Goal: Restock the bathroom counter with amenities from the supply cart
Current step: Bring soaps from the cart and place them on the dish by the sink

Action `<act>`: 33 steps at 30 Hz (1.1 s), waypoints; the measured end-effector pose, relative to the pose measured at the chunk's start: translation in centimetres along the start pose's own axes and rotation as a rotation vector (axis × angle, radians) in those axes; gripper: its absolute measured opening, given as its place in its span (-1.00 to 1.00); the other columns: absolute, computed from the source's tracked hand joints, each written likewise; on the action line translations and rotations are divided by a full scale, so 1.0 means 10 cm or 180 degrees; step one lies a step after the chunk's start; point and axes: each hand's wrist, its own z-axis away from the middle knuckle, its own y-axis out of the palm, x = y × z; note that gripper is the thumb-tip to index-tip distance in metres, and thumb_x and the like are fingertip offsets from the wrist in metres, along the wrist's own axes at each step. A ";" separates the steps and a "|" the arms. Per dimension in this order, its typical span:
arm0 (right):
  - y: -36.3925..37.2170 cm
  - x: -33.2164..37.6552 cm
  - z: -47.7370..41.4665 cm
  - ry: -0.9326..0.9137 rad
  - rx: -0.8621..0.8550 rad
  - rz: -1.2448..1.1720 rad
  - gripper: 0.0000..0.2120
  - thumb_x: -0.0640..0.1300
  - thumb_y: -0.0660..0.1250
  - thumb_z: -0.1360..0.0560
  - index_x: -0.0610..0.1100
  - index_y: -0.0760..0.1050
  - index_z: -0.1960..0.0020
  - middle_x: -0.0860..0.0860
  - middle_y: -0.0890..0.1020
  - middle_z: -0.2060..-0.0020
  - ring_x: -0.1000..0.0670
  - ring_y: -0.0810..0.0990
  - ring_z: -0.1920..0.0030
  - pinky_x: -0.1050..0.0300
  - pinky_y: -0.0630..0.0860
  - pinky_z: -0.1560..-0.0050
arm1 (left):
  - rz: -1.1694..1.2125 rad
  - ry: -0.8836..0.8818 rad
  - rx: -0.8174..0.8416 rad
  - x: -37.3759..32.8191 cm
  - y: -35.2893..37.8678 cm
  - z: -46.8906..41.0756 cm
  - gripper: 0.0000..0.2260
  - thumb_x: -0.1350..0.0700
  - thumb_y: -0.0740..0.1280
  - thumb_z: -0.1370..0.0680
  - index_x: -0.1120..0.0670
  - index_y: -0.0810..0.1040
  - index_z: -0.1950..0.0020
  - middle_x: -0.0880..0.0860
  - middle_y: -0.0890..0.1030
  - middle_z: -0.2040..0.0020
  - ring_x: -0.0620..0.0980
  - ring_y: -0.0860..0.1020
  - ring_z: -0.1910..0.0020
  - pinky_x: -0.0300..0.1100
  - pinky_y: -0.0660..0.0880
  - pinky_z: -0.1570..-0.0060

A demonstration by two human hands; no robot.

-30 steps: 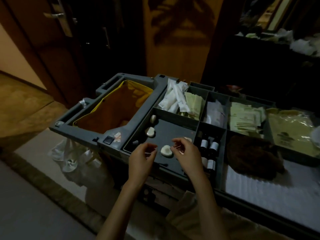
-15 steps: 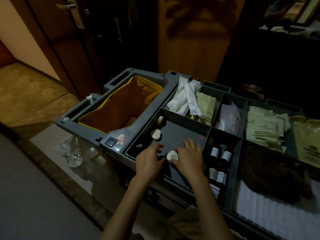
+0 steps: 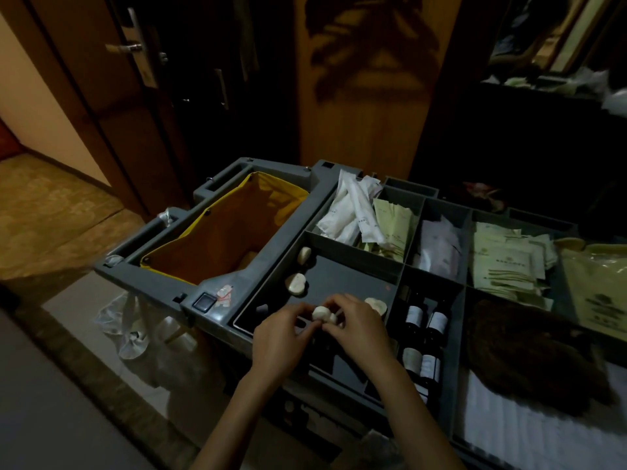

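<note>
Over the front of the grey plastic supply cart (image 3: 268,252), from the head camera (the only view you've got), your left hand (image 3: 278,337) and right hand (image 3: 359,329) meet on one small round off-white soap puck (image 3: 324,314). Both are pinching it. The left's fingertips come in from the puck's left edge, and the right's curled fingers wrap over its top and right side, so it sits dead centre between the two with neither hand clearly nearer. It's roundish, so there's no real long axis to worry about. The flat face looks tipped up toward you, and it's held just above the floor of the dark grey tray compartment (image 3: 356,276), not resting on it as far as I can tell. Three more pale pucks (image 3: 296,283) lie loose in that same compartment. One sits just past your right knuckles and two are further back toward the yellow-lined bag (image 3: 230,232). The small dark bottles with white labels (image 3: 425,320) stand in the next compartment to your right, and the pale green paper sachets (image 3: 502,259) are behind those. The bathroom counter isn't in shot, so my guess is the coming move is letting one hand take the puck so the other is free for more stock. It's too dim to tell whether the puck has a wrapper.
</note>
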 end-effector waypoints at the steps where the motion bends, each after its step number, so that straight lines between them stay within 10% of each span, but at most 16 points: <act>1: 0.00 -0.01 0.00 0.0002 -0.0020 -0.0119 -0.83 -0.11 0.44 -0.42 -0.03 0.56 0.00 0.06 0.59 0.07 0.04 0.55 0.09 0.00 0.54 0.08 | 0.0135 -0.0024 -0.0003 0.01 0.00 0.00 -0.82 -0.09 0.33 -0.54 -0.16 0.55 -0.13 -0.23 0.59 0.03 -0.31 0.54 0.09 -0.35 0.47 0.13; 15: -0.07 0.04 -0.03 0.0325 0.0015 -0.2753 -0.74 -0.32 0.42 -0.46 -0.06 0.58 -0.08 0.04 0.69 0.03 0.13 0.66 -0.01 0.27 0.56 0.00 | 0.2435 -0.0601 0.0004 -0.05 -0.20 -0.06 -0.91 0.14 0.38 -0.52 0.01 0.64 0.02 0.03 0.69 0.11 -0.07 0.65 0.10 -0.26 0.59 0.13; 27: -0.22 -0.09 0.10 0.0264 -0.0652 -0.2468 -0.76 -0.30 0.43 -0.46 -0.03 0.61 -0.04 0.07 0.69 0.06 0.14 0.66 0.02 0.26 0.55 -0.01 | 0.2463 -0.0532 0.0311 -0.33 -0.10 -0.08 -0.92 0.16 0.38 -0.52 0.01 0.66 0.06 0.02 0.71 0.15 -0.03 0.65 0.10 -0.20 0.57 0.09; 33: -0.83 -0.46 0.77 0.0565 -0.1810 -0.2376 -0.77 -0.32 0.42 -0.46 -0.10 0.62 -0.07 0.02 0.70 0.03 0.05 0.66 -0.05 0.20 0.56 -0.07 | 0.2230 0.0243 0.1330 -1.11 0.30 -0.17 -0.93 0.17 0.43 -0.47 0.12 0.69 0.09 0.04 0.72 0.20 -0.08 0.68 0.16 -0.29 0.57 0.15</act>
